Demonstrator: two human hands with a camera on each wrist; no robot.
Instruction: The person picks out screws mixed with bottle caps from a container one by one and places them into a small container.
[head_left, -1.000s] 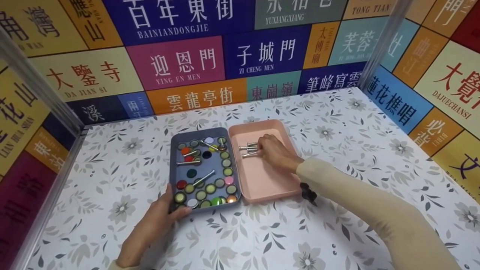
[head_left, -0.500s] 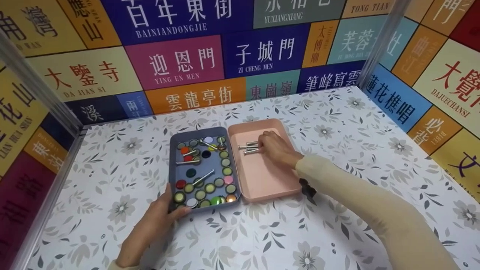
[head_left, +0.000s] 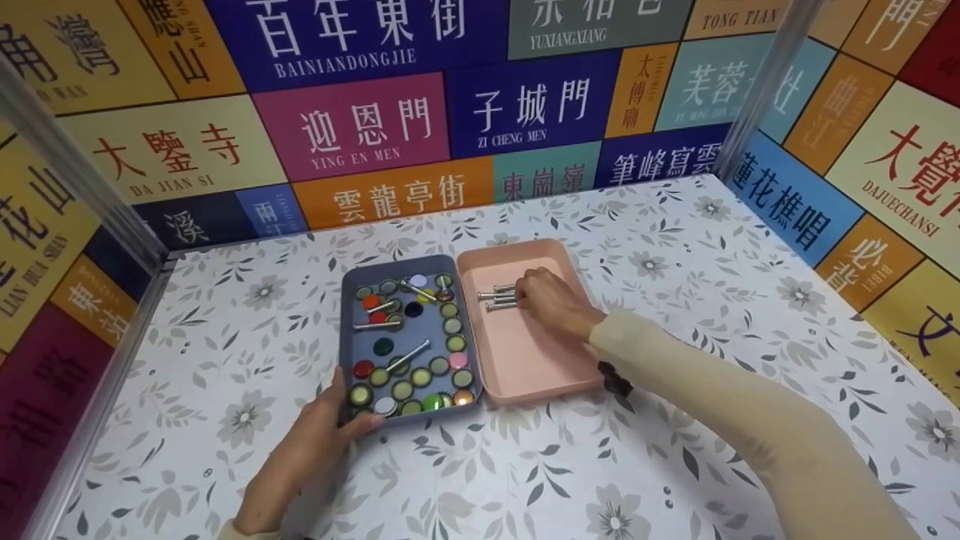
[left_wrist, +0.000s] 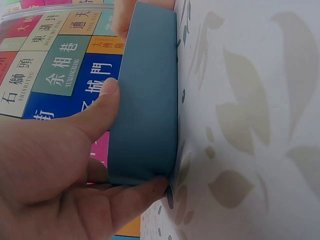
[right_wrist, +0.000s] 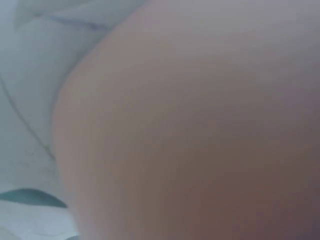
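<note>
In the head view my left hand (head_left: 311,427) holds the near left corner of a blue tray (head_left: 346,315). The left wrist view has the thumb on the rim of this blue tray (left_wrist: 145,95) and fingers round its corner. Bottle caps (head_left: 402,390) of several colours lie in it, with several silver screws (head_left: 409,355) across them. Inside the pink tray (head_left: 525,367) alongside, my right hand (head_left: 555,304) pinches a row of silver screws (head_left: 496,297), heads pointing left. Their other ends and my fingertips are hidden. Skin fills most of the right wrist view, blurred.
The two trays stand side by side on a flower-patterned table (head_left: 247,457). Panels with large lettering (head_left: 360,127) rise at the back and both sides, with metal posts (head_left: 772,82) at the corners. A dark object (head_left: 616,381) shows beneath the right wrist.
The nearest screw in the pink tray was slanted and now lies about parallel to the others. My right hand has shifted only slightly; the left hand keeps its place on the blue tray.
</note>
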